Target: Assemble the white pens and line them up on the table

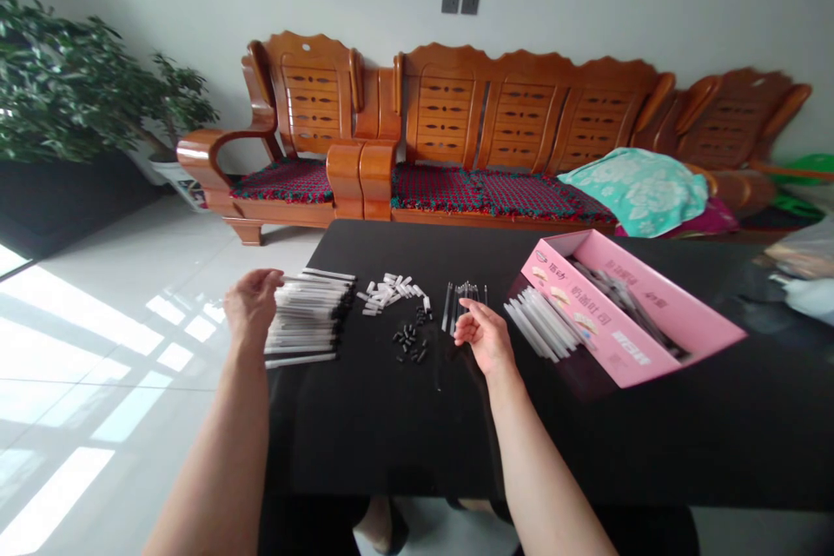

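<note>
1. The stack of assembled pens (306, 320) lies at the left edge of the black counter (417, 426), the pens side by side, long axes running left to right, their dark ends pointing right toward the middle of the counter.
2. The left hand (251, 306) sits at the stack's left end, fingers curled onto the topmost pen, pinching it at its pale end.
3. Just right of the stack lies a scatter of small white caps (391, 291), and below those a loose cluster of small black tips (410, 343).
4. Further right of the stack, a short row of thin refills (460, 300) lies with long axes pointing away from the person.
5. The right hand (486, 337) rests at the near end of that row, fingers loosely bent toward it; whether it grips a refill I cannot tell.
6. Beyond that hand, a fan of clear pen barrels (538, 321) slants against an open pink cardboard box (642, 334), which holds more parts.
7. Nothing stands between either hand and the parts before it.
8. Behind the counter stand a wooden bench (521, 117) with red cushions and a teal cloth (635, 187); a potted plant (71, 87) stands far left of the stack.
</note>
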A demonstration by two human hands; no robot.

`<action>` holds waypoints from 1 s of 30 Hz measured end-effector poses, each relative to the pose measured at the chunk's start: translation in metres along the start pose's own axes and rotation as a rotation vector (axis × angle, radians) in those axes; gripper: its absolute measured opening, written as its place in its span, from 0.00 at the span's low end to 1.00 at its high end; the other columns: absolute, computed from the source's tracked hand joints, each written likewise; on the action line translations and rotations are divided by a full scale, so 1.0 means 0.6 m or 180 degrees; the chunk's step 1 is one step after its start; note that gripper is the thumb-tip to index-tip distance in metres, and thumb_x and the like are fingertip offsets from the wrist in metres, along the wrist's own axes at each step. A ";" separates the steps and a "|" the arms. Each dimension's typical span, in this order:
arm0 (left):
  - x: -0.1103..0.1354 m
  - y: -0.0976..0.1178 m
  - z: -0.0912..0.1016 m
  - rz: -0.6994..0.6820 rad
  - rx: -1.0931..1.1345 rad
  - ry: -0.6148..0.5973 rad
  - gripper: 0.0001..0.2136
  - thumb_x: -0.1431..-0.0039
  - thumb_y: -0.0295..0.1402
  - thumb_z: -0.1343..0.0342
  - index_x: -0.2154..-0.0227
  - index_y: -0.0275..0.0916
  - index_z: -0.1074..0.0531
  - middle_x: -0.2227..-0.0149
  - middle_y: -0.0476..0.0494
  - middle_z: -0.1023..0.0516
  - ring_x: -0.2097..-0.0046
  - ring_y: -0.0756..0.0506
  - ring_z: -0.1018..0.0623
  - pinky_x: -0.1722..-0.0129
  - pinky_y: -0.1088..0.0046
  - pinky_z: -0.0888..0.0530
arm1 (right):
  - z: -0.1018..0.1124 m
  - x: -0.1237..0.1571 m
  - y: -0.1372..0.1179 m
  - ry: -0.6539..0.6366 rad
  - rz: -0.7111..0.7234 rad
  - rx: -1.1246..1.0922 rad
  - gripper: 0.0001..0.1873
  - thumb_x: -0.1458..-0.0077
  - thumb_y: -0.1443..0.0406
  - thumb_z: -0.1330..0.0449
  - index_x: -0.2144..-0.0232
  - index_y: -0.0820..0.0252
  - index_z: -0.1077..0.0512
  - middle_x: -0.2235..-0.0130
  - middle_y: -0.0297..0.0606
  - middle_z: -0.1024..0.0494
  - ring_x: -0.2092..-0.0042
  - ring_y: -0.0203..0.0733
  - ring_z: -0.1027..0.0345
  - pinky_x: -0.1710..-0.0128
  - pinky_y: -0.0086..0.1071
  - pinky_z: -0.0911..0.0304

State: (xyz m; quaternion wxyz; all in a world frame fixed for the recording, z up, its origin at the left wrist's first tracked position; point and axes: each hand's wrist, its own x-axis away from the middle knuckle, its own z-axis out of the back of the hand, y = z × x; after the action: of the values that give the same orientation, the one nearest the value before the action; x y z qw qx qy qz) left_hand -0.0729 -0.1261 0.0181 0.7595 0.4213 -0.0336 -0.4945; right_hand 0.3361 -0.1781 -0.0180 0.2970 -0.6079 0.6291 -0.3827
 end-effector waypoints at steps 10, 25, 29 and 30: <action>-0.016 -0.014 -0.007 0.0513 -0.0752 -0.0413 0.17 0.42 0.44 0.48 0.60 0.42 0.20 0.63 0.39 0.18 0.59 0.37 0.23 0.59 0.64 0.29 | 0.002 0.000 -0.001 -0.0012 0.0006 0.0028 0.19 0.52 0.58 0.32 0.60 0.64 0.25 0.77 0.35 0.21 0.80 0.39 0.27 0.84 0.29 0.30; 0.034 0.055 -0.021 -0.0165 -0.0480 0.0302 0.14 0.41 0.38 0.48 0.60 0.40 0.20 0.64 0.41 0.21 0.61 0.41 0.24 0.55 0.64 0.30 | 0.111 -0.013 -0.038 0.2984 0.1577 0.3950 0.04 0.59 0.68 0.39 0.76 0.59 0.24 0.81 0.43 0.28 0.69 0.58 0.26 0.65 0.52 0.35; 0.080 0.115 -0.053 -0.0605 -0.0048 -0.0035 0.13 0.41 0.36 0.48 0.61 0.40 0.20 0.63 0.42 0.21 0.60 0.42 0.23 0.55 0.67 0.30 | 0.133 -0.016 -0.035 0.3022 0.1559 0.3997 0.10 0.63 0.68 0.33 0.86 0.55 0.33 0.84 0.40 0.32 0.67 0.61 0.26 0.66 0.53 0.35; 0.094 0.131 -0.063 -0.0664 0.0043 -0.0178 0.12 0.41 0.36 0.48 0.61 0.40 0.21 0.62 0.42 0.21 0.60 0.42 0.23 0.56 0.67 0.30 | 0.133 -0.017 -0.033 0.2988 0.1435 0.4097 0.13 0.64 0.68 0.32 0.87 0.55 0.34 0.83 0.40 0.32 0.67 0.62 0.26 0.67 0.53 0.35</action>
State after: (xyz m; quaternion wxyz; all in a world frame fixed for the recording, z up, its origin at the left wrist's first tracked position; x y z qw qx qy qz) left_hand 0.0302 -0.1347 0.0261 0.6999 0.4136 -0.0140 -0.5821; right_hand 0.4147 -0.1771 -0.0445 0.3630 0.0448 0.4525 -0.8133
